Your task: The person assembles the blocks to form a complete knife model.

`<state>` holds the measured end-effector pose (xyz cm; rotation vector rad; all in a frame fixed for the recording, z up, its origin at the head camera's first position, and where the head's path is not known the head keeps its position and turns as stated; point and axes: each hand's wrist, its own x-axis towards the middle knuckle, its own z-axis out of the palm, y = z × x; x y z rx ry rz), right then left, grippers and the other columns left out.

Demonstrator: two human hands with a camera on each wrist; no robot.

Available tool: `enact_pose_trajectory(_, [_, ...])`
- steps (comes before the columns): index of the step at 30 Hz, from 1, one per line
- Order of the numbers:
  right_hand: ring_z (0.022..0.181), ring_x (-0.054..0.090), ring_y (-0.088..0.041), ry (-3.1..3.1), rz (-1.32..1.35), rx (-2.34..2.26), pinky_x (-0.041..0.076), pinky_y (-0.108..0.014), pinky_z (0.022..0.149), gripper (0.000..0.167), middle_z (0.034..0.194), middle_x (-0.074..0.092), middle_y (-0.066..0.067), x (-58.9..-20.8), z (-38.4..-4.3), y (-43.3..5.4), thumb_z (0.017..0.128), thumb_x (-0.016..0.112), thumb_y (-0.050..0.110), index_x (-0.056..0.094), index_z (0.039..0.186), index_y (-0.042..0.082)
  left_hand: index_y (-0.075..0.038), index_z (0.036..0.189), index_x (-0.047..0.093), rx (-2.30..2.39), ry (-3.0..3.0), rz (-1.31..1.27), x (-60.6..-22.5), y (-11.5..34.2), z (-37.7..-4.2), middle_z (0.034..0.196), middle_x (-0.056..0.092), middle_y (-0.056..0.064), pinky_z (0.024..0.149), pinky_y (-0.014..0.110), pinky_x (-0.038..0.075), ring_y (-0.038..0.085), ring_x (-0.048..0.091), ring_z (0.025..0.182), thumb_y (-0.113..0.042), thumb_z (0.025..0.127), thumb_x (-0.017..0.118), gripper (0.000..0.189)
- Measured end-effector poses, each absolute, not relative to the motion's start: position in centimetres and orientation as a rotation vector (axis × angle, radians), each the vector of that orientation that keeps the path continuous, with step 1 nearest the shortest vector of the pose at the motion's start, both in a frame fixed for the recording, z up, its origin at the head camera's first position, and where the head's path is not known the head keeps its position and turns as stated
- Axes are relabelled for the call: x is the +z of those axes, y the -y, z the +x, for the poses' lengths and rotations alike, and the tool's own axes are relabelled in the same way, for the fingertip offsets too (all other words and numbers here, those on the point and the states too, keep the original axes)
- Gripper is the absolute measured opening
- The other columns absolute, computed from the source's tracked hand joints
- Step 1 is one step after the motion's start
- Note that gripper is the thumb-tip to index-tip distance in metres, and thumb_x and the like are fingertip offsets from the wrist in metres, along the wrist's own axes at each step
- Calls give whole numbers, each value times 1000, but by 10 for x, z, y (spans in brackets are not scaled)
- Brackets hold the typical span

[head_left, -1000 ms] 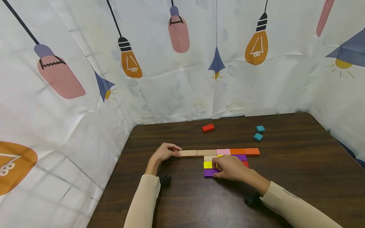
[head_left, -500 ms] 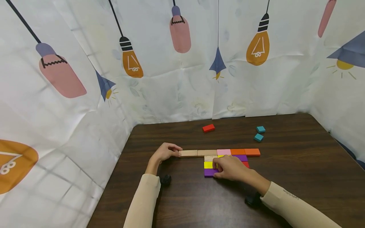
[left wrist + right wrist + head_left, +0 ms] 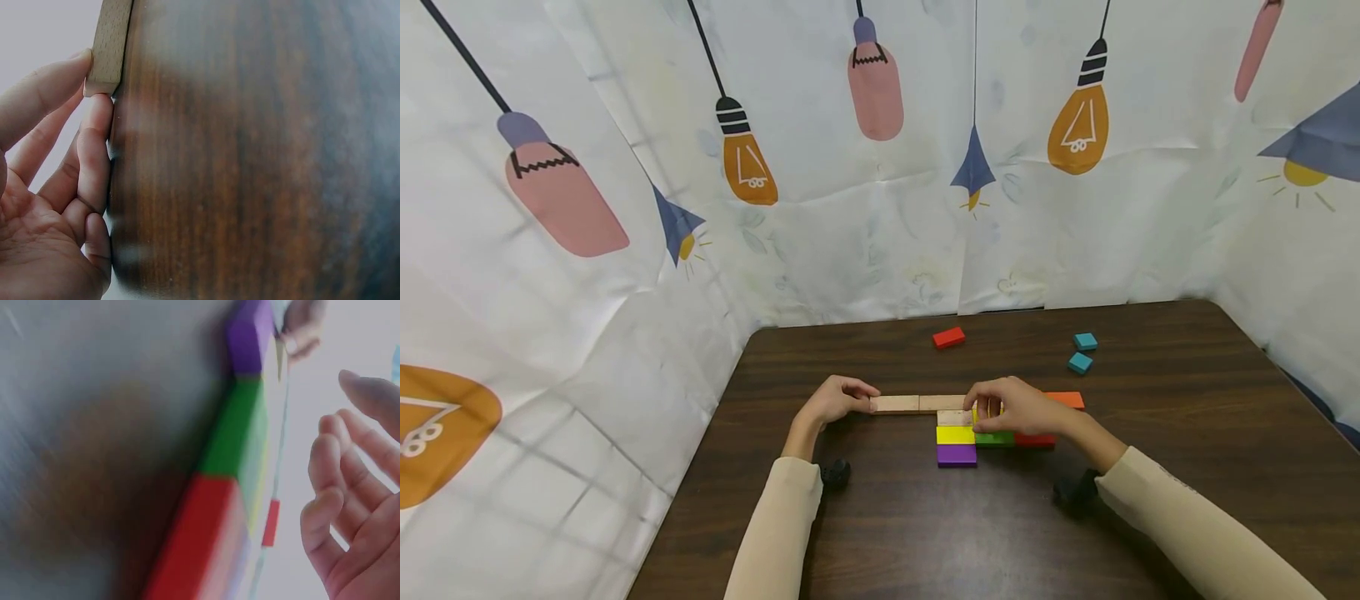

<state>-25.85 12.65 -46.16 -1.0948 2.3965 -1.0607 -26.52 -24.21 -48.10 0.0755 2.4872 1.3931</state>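
Observation:
Flat coloured blocks lie joined in rows mid-table in the head view. Two plain wooden blocks form the back row's left part; my left hand [image 3: 838, 400] pinches the outer wooden block [image 3: 895, 405] at its left end. In the left wrist view, thumb and fingers touch that block [image 3: 107, 53]. My right hand [image 3: 1015, 406] is above the rows with bent fingers, holding nothing in the right wrist view. It hides several blocks. Near it are a green block [image 3: 994, 439], a red block [image 3: 1033, 441], a yellow block [image 3: 955, 435], a purple block [image 3: 957, 455] and an orange block [image 3: 1066, 400].
A loose red block [image 3: 949, 337] lies towards the table's back edge. Two small teal blocks [image 3: 1080, 362] are at the back right. A patterned white curtain [image 3: 880, 233] hangs behind and beside the dark wooden table [image 3: 895, 533].
My right hand has lifted off the front of the rows and moved back and slightly right. The green block shows now. The left hand stays at the wooden block.

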Motion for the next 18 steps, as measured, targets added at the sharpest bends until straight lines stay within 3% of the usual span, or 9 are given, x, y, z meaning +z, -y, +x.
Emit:
enact_pose_trajectory(5, [78, 62, -17, -2365, -1038, -1134, 55, -28, 72, 32, 89, 67, 1, -446, -286, -134, 94, 76, 21, 69, 122, 7, -12, 106, 81, 1384, -2498, 73, -480, 242, -265, 86, 71, 4, 79, 33, 49, 20, 62, 81, -12, 90, 80, 17])
enact_pose_trajectory(11, [81, 62, -19, -2419, -1011, -1148, 54, -30, 73, 33, 96, 68, -3, -436, -325, -141, 93, 77, 23, 68, 123, 12, -12, 107, 81, 1394, -2490, 79, -481, 243, -266, 87, 71, 4, 81, 34, 50, 21, 63, 83, -13, 89, 80, 17])
enact_pose_trajectory(18, [93, 61, -25, -2526, -898, -1106, 53, -35, 79, 43, 117, 67, -15, -443, -365, -137, 94, 76, 17, 64, 134, 6, -12, 107, 81, 1397, -2486, 78, -482, 243, -265, 87, 72, 4, 83, 35, 50, 21, 64, 83, -13, 89, 80, 17])
